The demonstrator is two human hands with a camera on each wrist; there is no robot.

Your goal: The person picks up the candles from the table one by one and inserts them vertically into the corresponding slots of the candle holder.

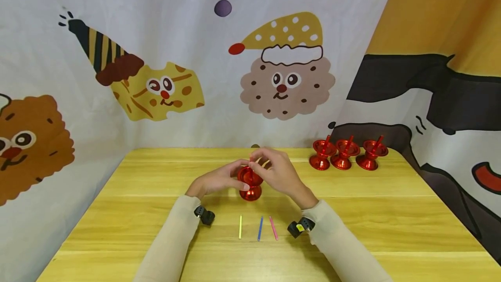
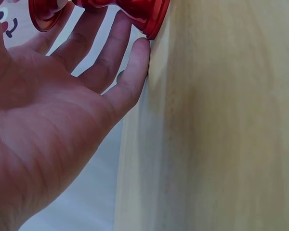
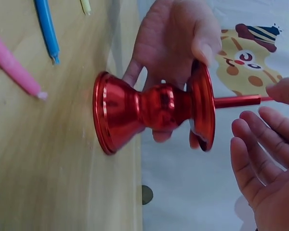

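A shiny red metal candle holder (image 1: 250, 193) with a flared base and a dished top is upright at mid-table, between the two hands. My left hand (image 1: 219, 179) holds it by the dish, thumb at the near side and fingers behind. From the dish rises a narrow red tube (image 3: 238, 101). A thin red piece, perhaps a candle's tip, shows at the tube's end, where my right hand (image 1: 278, 172) pinches with thumb and forefinger. The right hand's other fingers (image 3: 260, 161) are loosely bent. Most of the red piece is hidden.
Nearer the body lie a yellow candle (image 1: 240, 227), a blue candle (image 1: 260, 229) and a pink candle (image 1: 273, 228). Three similar red holders (image 1: 342, 162) stand at the wooden table's (image 1: 137, 229) back right. A printed cloth (image 1: 176, 25) hangs behind.
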